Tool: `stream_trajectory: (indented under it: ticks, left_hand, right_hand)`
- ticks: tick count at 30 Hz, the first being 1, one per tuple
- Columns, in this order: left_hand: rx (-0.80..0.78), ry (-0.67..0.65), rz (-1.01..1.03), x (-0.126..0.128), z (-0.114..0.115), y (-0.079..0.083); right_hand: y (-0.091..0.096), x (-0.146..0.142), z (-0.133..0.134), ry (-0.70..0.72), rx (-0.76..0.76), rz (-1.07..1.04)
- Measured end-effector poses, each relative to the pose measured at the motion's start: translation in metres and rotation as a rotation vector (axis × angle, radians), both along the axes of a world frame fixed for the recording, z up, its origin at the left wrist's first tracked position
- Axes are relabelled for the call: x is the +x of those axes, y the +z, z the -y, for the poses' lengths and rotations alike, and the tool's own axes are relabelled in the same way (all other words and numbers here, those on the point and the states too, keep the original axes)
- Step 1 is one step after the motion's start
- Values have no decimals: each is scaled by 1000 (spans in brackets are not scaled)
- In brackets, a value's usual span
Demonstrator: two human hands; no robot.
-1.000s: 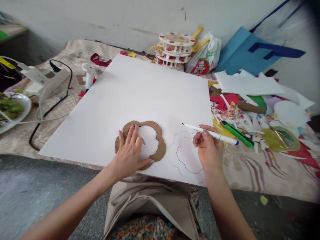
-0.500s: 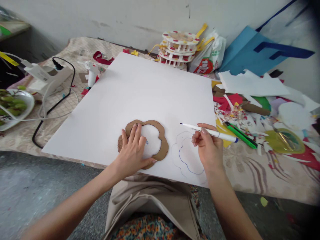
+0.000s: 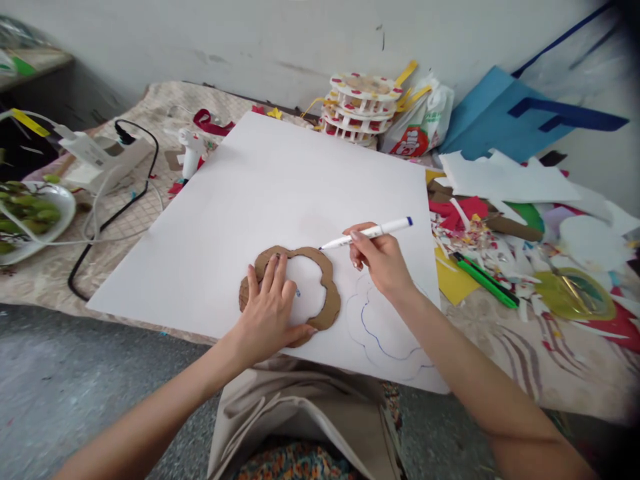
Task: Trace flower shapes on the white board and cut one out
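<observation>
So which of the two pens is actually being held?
The white pen with the blue end, in the right hand; the green pen lies untouched among paper scraps.

Under my left hand [image 3: 270, 313]: brown cardboard stencil [image 3: 331, 303]. In my right hand [image 3: 383, 260]: white marker [image 3: 370, 233], blue cap [image 3: 409, 220]. Sheet [image 3: 280, 193]: plain white, blue traced outline [image 3: 373, 329]. Beside it: green pen [image 3: 483, 275], yellow scrap [image 3: 453, 283], blue paper [image 3: 480, 120], beige patterned cloth [image 3: 500, 353]. On my lap: multicoloured floral fabric [image 3: 295, 460]

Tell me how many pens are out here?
2. A white pen in the right hand, its tip by the cardboard template; a green pen lying among the paper scraps to the right. More may hide beneath them.
</observation>
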State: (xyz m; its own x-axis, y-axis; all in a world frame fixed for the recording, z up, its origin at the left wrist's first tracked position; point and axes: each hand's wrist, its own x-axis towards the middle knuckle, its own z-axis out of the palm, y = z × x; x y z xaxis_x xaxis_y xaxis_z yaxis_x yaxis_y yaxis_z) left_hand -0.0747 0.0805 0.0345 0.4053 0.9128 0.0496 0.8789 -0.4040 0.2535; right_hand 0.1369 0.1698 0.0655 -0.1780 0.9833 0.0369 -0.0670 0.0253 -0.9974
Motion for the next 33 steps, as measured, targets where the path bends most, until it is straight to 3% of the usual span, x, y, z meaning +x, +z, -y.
stream_trajectory:
  ticks: [4, 10, 33]
  left_hand:
    - [-16, 9, 17, 0, 0, 2]
    - [-27, 10, 26, 1, -1, 5]
    - [-8, 0, 31, 0, -3, 3]
  right_hand:
    - [-7, -24, -31, 135, -77, 12]
    - [-15, -40, -53, 191, -77, 41]
    - [-27, -51, -68, 282, -47, 167]
